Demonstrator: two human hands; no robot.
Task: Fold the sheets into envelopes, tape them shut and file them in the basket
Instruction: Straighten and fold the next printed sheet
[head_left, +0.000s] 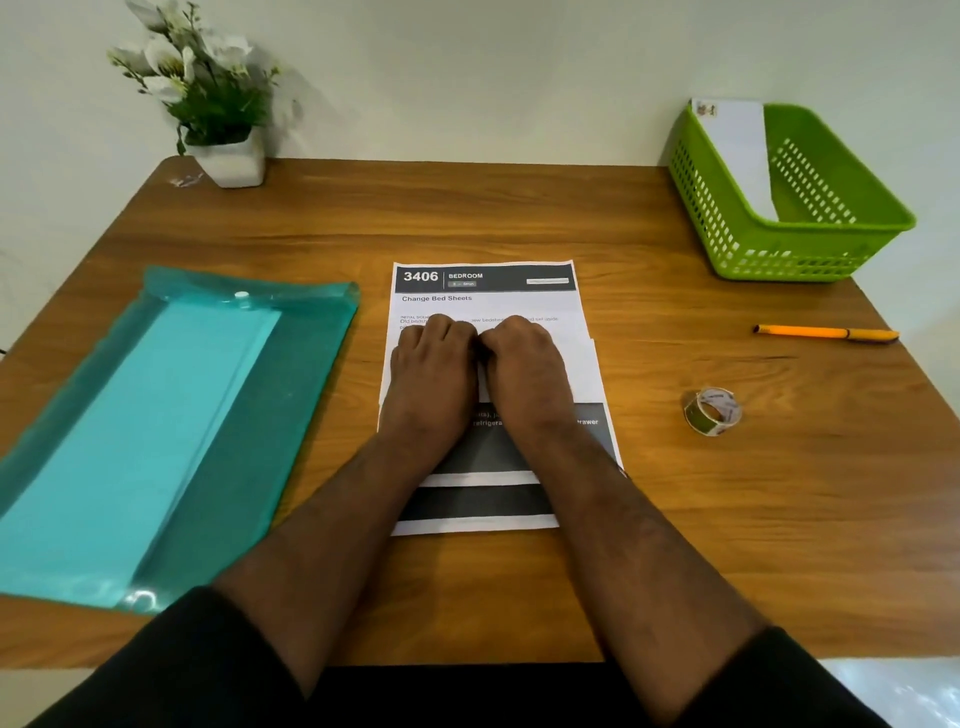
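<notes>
Under both hands, side by side and knuckles touching, a printed sheet (485, 291) is pressed flat; the left hand (434, 364) and right hand (524, 364) are curled, gripping nothing. Right of them, tape (712, 410) is seen; beyond it, the green basket (800, 249) with one envelope (740, 150) filed.

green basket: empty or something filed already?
Not empty. One white folded sheet stands leaning against the left inner wall of the green basket, its top poking above the rim. The remaining basket floor looks bare.
</notes>
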